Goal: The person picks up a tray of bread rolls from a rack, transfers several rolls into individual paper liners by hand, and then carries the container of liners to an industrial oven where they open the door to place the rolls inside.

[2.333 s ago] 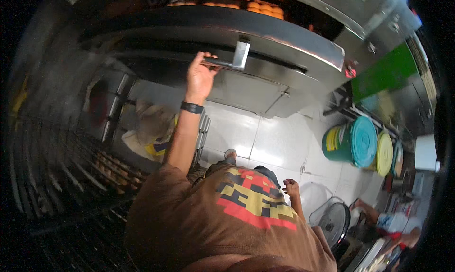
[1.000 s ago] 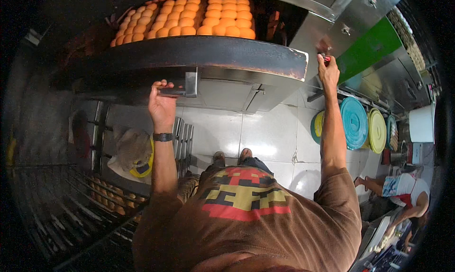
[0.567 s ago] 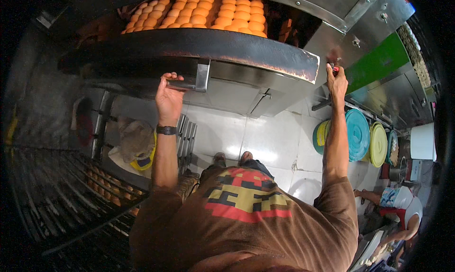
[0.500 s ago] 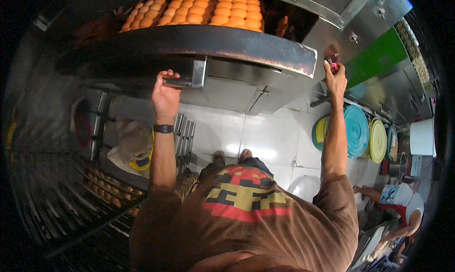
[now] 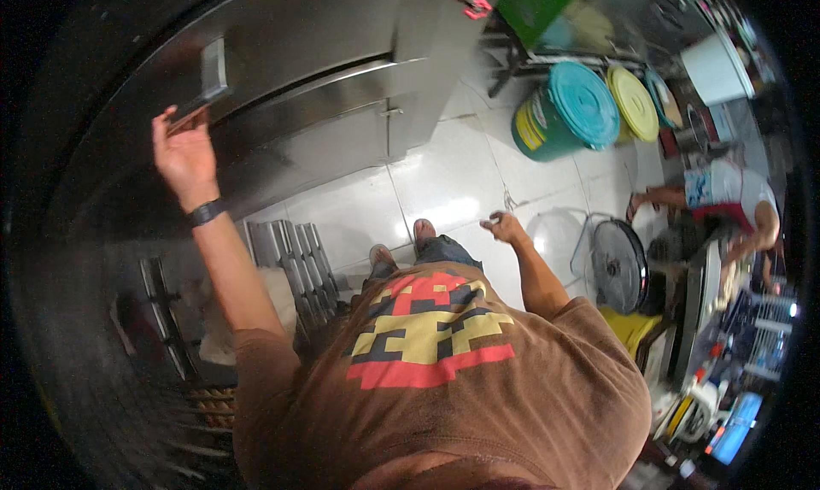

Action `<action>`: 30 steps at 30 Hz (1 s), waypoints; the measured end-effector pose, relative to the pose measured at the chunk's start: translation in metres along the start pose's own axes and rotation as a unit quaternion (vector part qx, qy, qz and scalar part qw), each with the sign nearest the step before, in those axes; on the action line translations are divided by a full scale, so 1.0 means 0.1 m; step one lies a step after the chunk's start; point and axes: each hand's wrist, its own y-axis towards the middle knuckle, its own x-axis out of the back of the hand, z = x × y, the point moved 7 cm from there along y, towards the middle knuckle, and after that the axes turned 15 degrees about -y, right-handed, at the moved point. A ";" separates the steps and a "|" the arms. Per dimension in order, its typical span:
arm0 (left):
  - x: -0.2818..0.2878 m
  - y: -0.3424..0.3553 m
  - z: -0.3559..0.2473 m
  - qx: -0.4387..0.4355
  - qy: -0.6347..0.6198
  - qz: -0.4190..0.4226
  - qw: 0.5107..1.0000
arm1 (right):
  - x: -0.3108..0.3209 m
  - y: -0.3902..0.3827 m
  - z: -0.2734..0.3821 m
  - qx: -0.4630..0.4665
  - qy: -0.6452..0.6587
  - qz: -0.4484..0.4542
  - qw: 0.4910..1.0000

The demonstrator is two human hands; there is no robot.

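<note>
My left hand [image 5: 184,157] is at the dark metal handle [image 5: 190,118] of the oven door, its fingers hooked round the bar and its palm turned up. A bright bracket [image 5: 215,70] joins that handle to the oven front [image 5: 316,29]. No bread shows behind the steel now. Over the floor in front of me, my right hand [image 5: 506,227] hangs free, holding nothing, with loosely bent fingers somewhat apart. A red knob [image 5: 474,1] sits on the panel beyond it.
Lidded tubs stand at the right, one teal [image 5: 585,105] and one yellow [image 5: 634,104]. A round floor fan [image 5: 621,266] is nearer me. Another person [image 5: 735,199] bends over a worktable at far right. Metal racking [image 5: 295,259] stands at the left, beside the oven.
The view has swung to the right. Rows of buns in the oven opening have gone from sight, with the door now up. My right hand has left the red knob and dropped nearer my body.
</note>
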 end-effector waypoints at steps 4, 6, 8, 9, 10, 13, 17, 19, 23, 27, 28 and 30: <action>-0.14 0.15 0.02 -0.005 0.050 0.002 0.999 | -0.50 -1.03 -0.55 -0.163 0.077 0.082 0.980; -0.31 -0.01 0.24 -0.005 0.056 -0.015 0.998 | -0.69 -1.42 -0.85 -0.211 0.119 0.079 0.967; -0.06 -0.27 0.39 0.078 0.017 -0.013 0.997 | -0.72 -1.69 -0.92 -0.255 0.194 0.081 0.944; 0.03 -0.48 0.63 0.079 0.046 -0.069 0.993 | -0.80 -1.75 -0.93 -0.260 0.205 0.082 0.940; 0.04 -0.77 0.97 0.118 0.053 -0.098 0.987 | -0.88 -1.80 -0.98 -0.273 0.224 0.094 0.931; 0.63 -1.64 1.93 0.247 0.431 -0.064 0.865 | -0.91 -1.78 -1.09 -0.270 0.248 0.099 0.925; 0.93 -2.80 3.23 0.474 0.497 0.116 0.717 | -0.94 -1.47 -1.65 -0.213 0.250 0.052 0.943; 1.08 -3.18 3.66 0.538 0.523 0.211 0.627 | -0.61 -1.31 -1.90 -0.233 0.274 0.049 0.932; 0.79 -3.47 4.28 0.583 0.523 0.158 0.601 | 0.05 -1.20 -2.64 -0.256 0.206 -0.077 0.941; 1.03 -3.57 5.33 0.564 0.535 0.224 0.588 | 0.34 -1.68 -3.36 -0.340 0.302 -0.212 0.865; 1.20 -3.59 5.50 0.590 0.548 0.210 0.555 | 0.33 -1.79 -3.41 -0.352 0.341 -0.231 0.840; 1.66 -3.64 5.73 0.615 0.555 0.295 0.476 | 0.09 -2.04 -3.57 -0.392 0.385 -0.253 0.796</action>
